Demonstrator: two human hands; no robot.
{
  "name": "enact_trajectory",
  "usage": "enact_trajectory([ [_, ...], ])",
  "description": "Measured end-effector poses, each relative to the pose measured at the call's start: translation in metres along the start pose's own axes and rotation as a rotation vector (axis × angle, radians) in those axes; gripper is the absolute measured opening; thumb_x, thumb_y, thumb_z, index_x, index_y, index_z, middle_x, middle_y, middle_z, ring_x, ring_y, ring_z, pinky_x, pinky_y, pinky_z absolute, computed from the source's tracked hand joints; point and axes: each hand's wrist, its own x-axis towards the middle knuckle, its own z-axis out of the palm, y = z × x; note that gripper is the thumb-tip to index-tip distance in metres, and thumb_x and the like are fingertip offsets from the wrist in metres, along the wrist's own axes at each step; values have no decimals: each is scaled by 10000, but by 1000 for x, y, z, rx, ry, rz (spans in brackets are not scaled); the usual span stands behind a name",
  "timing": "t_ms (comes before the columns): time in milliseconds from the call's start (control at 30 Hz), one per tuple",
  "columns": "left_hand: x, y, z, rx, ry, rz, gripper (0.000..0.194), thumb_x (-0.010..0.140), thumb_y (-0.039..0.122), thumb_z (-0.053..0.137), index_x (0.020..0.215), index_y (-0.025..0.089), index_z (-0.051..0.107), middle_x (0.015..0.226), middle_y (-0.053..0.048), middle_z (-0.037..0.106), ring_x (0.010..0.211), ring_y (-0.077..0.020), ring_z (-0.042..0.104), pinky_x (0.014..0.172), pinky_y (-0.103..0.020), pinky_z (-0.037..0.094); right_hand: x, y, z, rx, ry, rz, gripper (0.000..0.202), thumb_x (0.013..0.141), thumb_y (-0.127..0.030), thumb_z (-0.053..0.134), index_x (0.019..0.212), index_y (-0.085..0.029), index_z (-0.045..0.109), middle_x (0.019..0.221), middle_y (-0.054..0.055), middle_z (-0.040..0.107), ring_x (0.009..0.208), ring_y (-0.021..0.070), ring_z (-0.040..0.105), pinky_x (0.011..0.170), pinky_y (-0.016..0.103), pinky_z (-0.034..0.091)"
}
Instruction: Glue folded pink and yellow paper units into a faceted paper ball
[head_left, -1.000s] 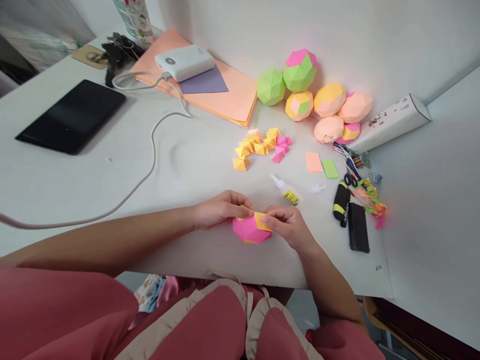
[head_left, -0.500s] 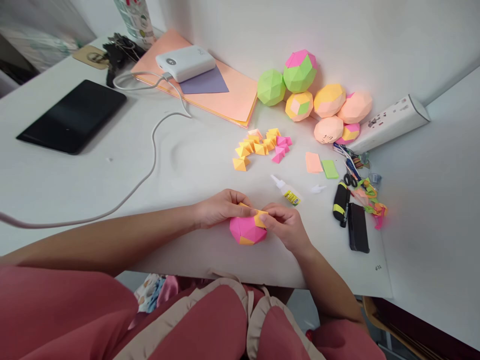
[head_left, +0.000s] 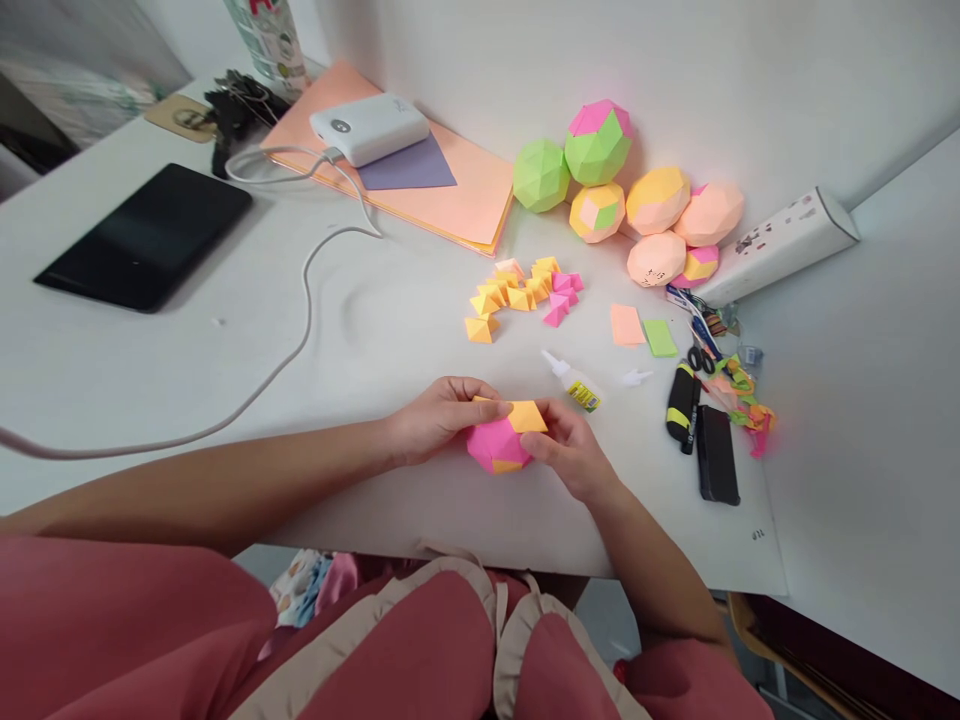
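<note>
Between my two hands, just above the near part of the table, is a pink and yellow folded-paper ball. My left hand grips its upper left side, thumb lying across the top. On the right side, my right hand pinches the ball near a yellow facet, with the thumb in front and the other fingers partly hidden behind. Beyond the hands lies a small glue bottle with a white nozzle. Several yellow and pink folded paper units sit farther back.
Finished paper balls rest against the wall. Sticky notes, a glue cap, scissors, a black-yellow cutter and a black phone lie at right. At left are a black tablet, a power bank and its cable.
The paper ball has turned and shifted slightly right, so more of its yellow top facet shows. My right fingers have moved a little along its side.
</note>
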Motion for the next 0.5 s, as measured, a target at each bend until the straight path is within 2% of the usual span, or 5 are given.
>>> enact_trajectory([
  [67, 1, 1, 1, -58, -1, 31, 238, 669, 335, 739, 676, 133, 614, 638, 6, 614, 575, -110, 545, 567, -242, 435, 2, -5, -6, 1, -43, 24, 411, 594, -309, 790, 941, -198, 600, 906, 14, 628, 805, 144, 593, 690, 271, 516],
  [233, 1, 2, 2, -106, -69, -19, 224, 709, 332, 690, 691, 129, 598, 651, -9, 616, 596, -125, 563, 603, -261, 443, 5, -6, -19, -61, -52, -3, 295, 654, -313, 753, 889, -171, 646, 817, 19, 659, 765, 146, 618, 710, 294, 527],
  [333, 1, 1, 1, -84, -164, -57, 228, 698, 290, 684, 853, 133, 624, 789, -44, 656, 702, -169, 604, 669, -300, 466, 4, -8, -23, -63, -111, 27, 356, 656, -288, 755, 975, -175, 642, 879, 35, 671, 799, 156, 630, 718, 298, 533],
  [433, 0, 0, 0, -63, -218, 4, 353, 688, 240, 703, 1016, 184, 587, 1008, -55, 646, 856, -194, 616, 742, -322, 481, 2, -10, -22, -74, -154, 76, 398, 645, -255, 765, 1011, -197, 619, 895, 23, 663, 777, 137, 633, 676, 265, 533],
  [500, 0, 0, 0, -13, -236, 59, 330, 672, 216, 728, 966, 179, 583, 983, -45, 648, 841, -178, 617, 727, -303, 485, 1, -11, -22, -80, -176, 91, 414, 640, -243, 769, 1013, -204, 595, 867, 10, 654, 733, 120, 633, 638, 245, 530],
])
